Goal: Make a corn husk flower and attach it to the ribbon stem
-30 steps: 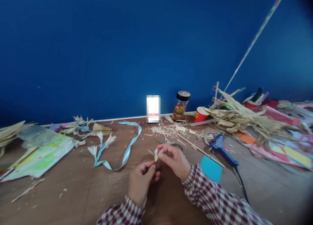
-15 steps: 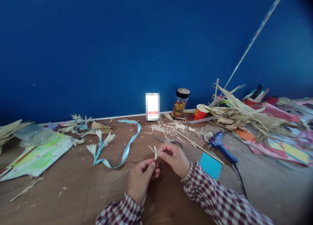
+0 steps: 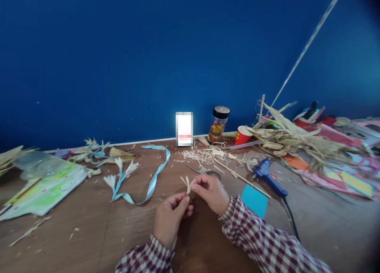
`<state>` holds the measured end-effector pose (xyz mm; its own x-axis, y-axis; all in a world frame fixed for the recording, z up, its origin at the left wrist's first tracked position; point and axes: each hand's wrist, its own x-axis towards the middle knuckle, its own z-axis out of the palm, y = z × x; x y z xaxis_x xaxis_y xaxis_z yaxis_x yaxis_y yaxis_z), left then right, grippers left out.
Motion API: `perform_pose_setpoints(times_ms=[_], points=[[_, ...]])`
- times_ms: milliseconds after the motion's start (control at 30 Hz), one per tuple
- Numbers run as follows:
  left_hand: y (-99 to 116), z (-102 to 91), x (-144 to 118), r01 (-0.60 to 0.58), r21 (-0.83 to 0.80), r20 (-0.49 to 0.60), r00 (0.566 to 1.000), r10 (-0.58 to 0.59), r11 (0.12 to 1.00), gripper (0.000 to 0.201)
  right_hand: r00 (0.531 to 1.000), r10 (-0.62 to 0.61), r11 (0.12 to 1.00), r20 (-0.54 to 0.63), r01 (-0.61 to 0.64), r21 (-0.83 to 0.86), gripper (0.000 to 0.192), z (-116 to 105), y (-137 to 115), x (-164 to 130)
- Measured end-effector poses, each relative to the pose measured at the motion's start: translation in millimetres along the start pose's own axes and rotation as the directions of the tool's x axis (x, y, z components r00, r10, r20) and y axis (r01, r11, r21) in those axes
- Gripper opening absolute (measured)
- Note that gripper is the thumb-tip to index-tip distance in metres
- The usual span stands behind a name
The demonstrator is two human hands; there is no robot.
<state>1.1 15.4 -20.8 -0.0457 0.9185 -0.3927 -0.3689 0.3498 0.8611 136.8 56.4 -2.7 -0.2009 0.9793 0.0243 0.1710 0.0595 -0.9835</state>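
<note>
Husk flower (image 3: 187, 184): pinched between fingers of left hand (image 3: 170, 219) and right hand (image 3: 211, 193), mid worktop (image 3: 89, 233). Red paper cup (image 3: 242, 135), far edge: yellow print, unreadable. Jar (image 3: 217, 124) alongside: label illegible.

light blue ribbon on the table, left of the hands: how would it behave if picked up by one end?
Likely floppy: the ribbon lies flat in loose curves on the table. Probably very light, being thin. Its sheen hints it could be slippery. The pale husk flowers seemingly tied on it might drag along.

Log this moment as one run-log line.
left hand: pinching small pale husk flower | right hand: pinching same flower | nearby: blue glue gun, light-blue ribbon
</note>
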Motion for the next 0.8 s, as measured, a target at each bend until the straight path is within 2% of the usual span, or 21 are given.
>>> perform_pose_setpoints(times_ms=[233, 800], points=[[-1.1, 1.1, 2.2, -0.001, 0.011, -0.036, 0.999, 0.001, 1.000, 0.027, 1.000, -0.014, 1.000, -0.013, 0.014, -0.009, 0.011, 2.2, -2.9, -0.4], [-0.5, 0.8, -2.1, -0.017, 0.011, -0.048, 0.999, 0.017, 1.000, 0.025, 1.000, 0.008, 1.000, -0.021, -0.008, 0.011, 0.011, 4.3, -8.2, -1.2]])
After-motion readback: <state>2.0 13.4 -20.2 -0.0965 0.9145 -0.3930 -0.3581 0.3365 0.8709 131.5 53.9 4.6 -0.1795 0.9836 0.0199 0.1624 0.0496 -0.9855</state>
